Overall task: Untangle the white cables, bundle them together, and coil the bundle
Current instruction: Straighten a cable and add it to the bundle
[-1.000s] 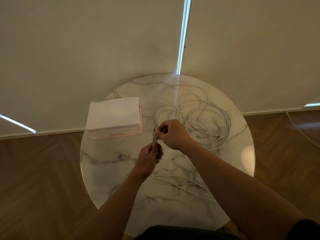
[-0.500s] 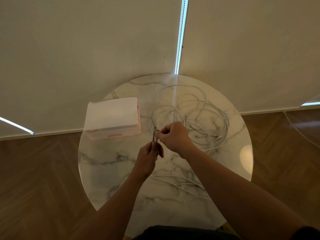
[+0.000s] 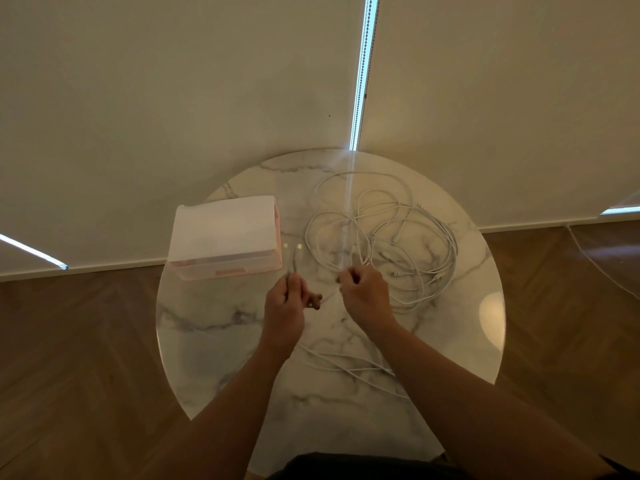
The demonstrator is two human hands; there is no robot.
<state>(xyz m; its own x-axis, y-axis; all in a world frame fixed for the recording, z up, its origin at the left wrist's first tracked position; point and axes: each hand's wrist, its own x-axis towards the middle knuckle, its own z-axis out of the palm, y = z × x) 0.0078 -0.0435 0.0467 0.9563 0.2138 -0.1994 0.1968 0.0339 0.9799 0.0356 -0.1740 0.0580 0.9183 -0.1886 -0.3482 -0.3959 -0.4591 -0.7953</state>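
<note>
The white cables (image 3: 398, 237) lay as a loose tangle of overlapping loops at about one to two o'clock on the round marble table (image 3: 214, 341). A few near strands (image 3: 343, 365) trailed across the five o'clock side beneath the forearms. A pale lidded box (image 3: 221, 233) sat at ten o'clock, near the tangle but apart from it.

The left hand (image 3: 285, 306) was at the table's centre, fingers curled round two cable lengths whose plug ends (image 3: 299, 246) stuck out side by side toward twelve o'clock. The right hand (image 3: 367, 296) was just to its three o'clock and apart from it. Its fingers were curled, the tips pinching what looked like a single strand leading up into the tangle, though blur made the exact contact hard to read.

As a judgement, these cables would be light, limp and smooth-jacketed. They would likely slide through a loose pinch and drag neighbouring loops along if pulled hard. The stiff plug ends seemed the best hold: gather them in one fist, then draw each length out gently, one at a time. The plug necks were probably the weak spot, so sharp bends there looked worth avoiding
</note>
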